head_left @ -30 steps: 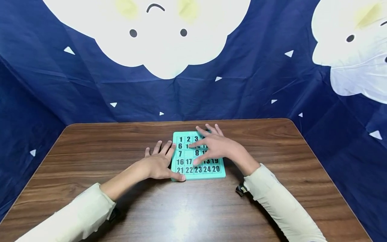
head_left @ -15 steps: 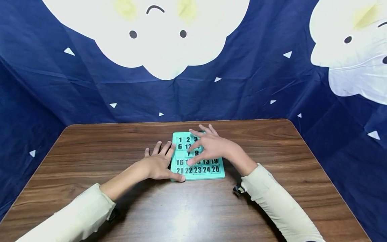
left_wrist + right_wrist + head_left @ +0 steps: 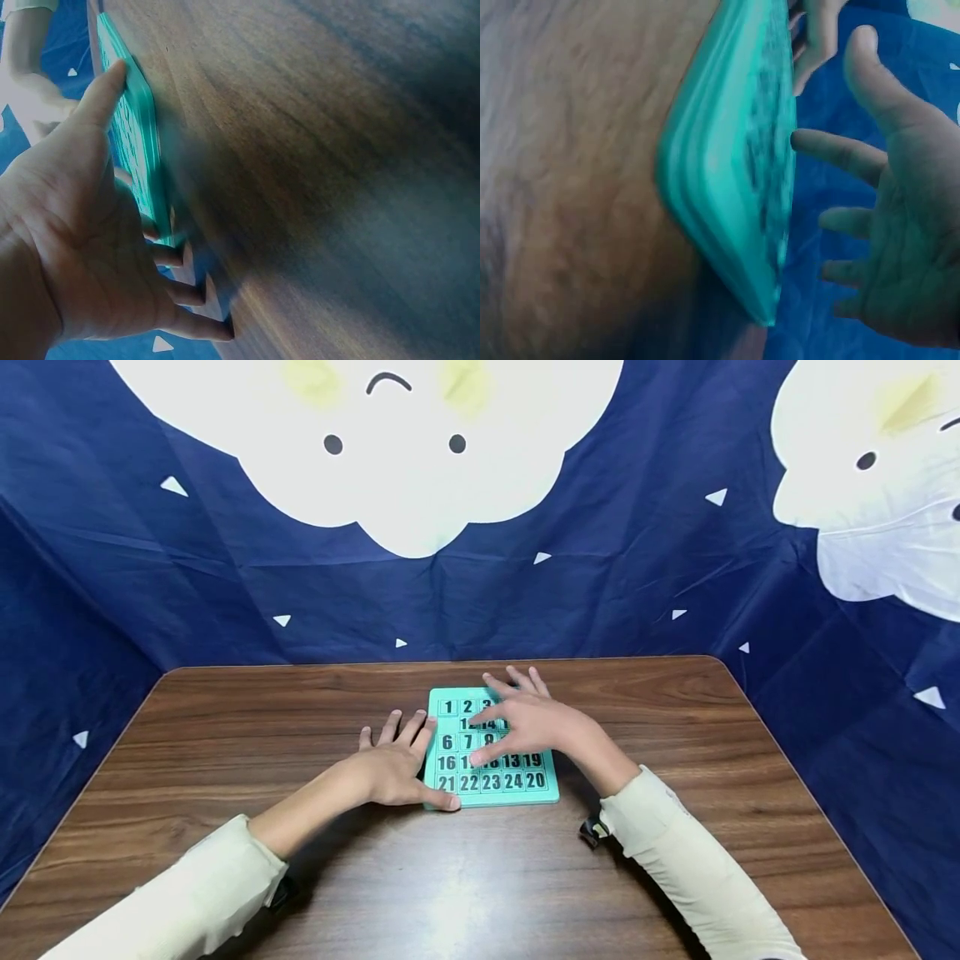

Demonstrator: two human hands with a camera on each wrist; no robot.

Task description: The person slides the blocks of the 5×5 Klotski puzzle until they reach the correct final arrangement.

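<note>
A turquoise sliding number puzzle (image 3: 491, 782) lies flat on the table, its blank square in the second row at the far left, above tile 6 (image 3: 447, 742). My left hand (image 3: 393, 770) spreads along the puzzle's left side. Its thumb rests on the near left corner, and its other fingertips reach down to the tabletop in the left wrist view. Over the upper right part is my right hand (image 3: 536, 724), fingers spread, hiding several tiles. Its index fingertip is right at the number face near tile 12, as the right wrist view also shows on the puzzle (image 3: 727, 161).
The wooden table (image 3: 450, 877) extends around the puzzle on all sides. Behind it hangs a dark blue cloth (image 3: 337, 602) with white clouds and small triangles. A small black device (image 3: 594, 831) sits under the right sleeve's cuff.
Tile 7 has slid right, then tile 6 has slid down toward me, so the blank square is now above it. My right hand moved left, then slightly back right; the left stayed put.
</note>
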